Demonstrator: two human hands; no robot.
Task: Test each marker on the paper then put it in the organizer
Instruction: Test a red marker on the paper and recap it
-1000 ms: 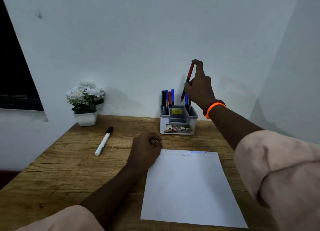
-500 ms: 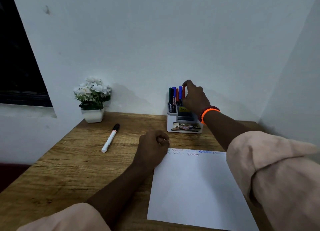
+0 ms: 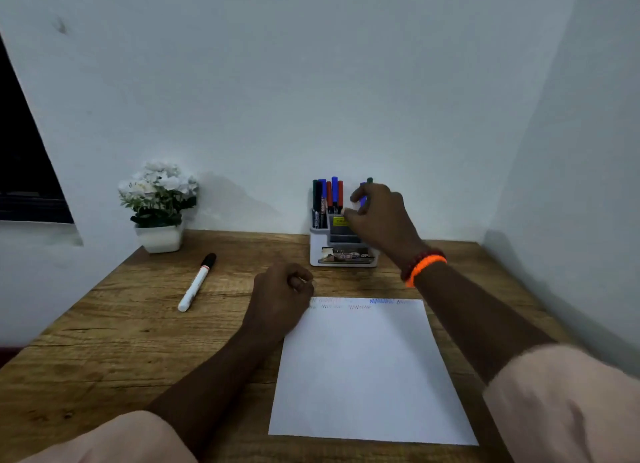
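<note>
Five markers [image 3: 328, 199] are seen upright in one organizer [image 3: 341, 244]; one white marker [image 3: 196, 283] lies on the surface [image 3: 104, 341]. The right hand [image 3: 381, 216] hovers loosely curled, empty; the left hand [image 3: 282, 296] is fisted by one paper [image 3: 367, 372].

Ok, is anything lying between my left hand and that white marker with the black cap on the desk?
Nothing visible does. The white marker with the black cap lies alone on the wooden desk, off to the left of the left hand, with only bare wood between them. The white flower pot stands farther back, out of that path.
</note>
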